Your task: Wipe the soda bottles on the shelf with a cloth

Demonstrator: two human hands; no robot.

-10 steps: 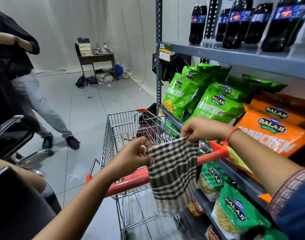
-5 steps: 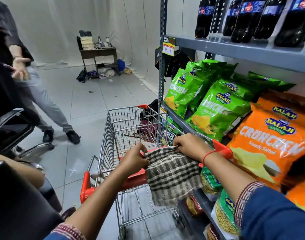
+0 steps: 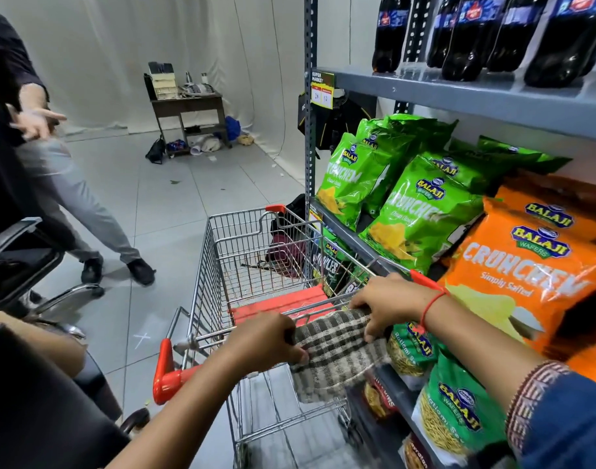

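Observation:
A brown-and-cream checked cloth lies draped over the red handle of a wire shopping cart. My left hand grips the cloth's left edge and my right hand pinches its upper right edge, both pressing it on the handle. Several dark soda bottles with blue labels stand on the grey top shelf, well above and to the right of both hands.
Green chip bags and orange chip bags fill the middle shelf, with more snack packs below. A person in grey trousers stands at the left by a black chair. A small cluttered table stands at the back wall.
Both hands lowered the cloth from hanging free in front of the cart down onto the cart handle. The view dropped closer to the cart. The person at the left shifted their arm.

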